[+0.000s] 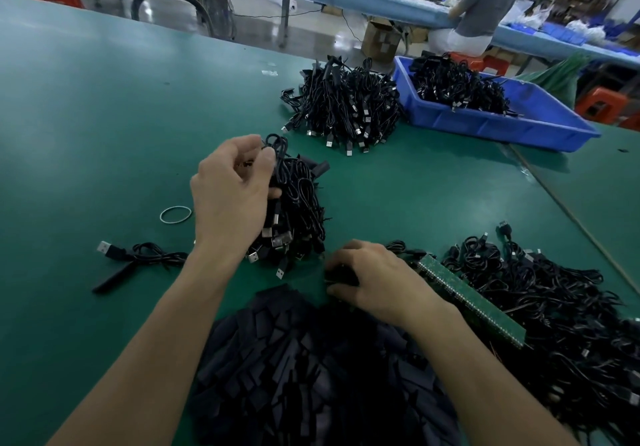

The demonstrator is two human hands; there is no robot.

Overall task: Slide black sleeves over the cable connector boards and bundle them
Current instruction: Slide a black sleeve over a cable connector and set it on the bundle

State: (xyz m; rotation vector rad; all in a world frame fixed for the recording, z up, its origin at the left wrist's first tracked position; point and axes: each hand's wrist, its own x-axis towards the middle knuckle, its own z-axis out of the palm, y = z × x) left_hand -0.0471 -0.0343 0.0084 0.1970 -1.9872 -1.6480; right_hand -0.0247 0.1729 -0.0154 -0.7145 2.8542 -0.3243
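Observation:
My left hand (230, 196) grips a thick bundle of black USB cables (298, 213) standing on the green table, with silver plugs hanging at its bottom. My right hand (372, 277) rests lower right of it, fingers curled on a small black piece that I cannot make out. A heap of flat black sleeves (311, 369) lies between my forearms. A long green strip of connector boards (471, 298) runs out from under my right hand over a loose cable pile (554, 307). One sleeved cable (138, 258) lies alone at the left.
A rubber band (175, 215) lies left of the held bundle. A finished cable heap (346, 106) sits farther back, beside a blue bin (502, 123) holding more cables. Beyond the table a seated person (481, 9) works at another bench.

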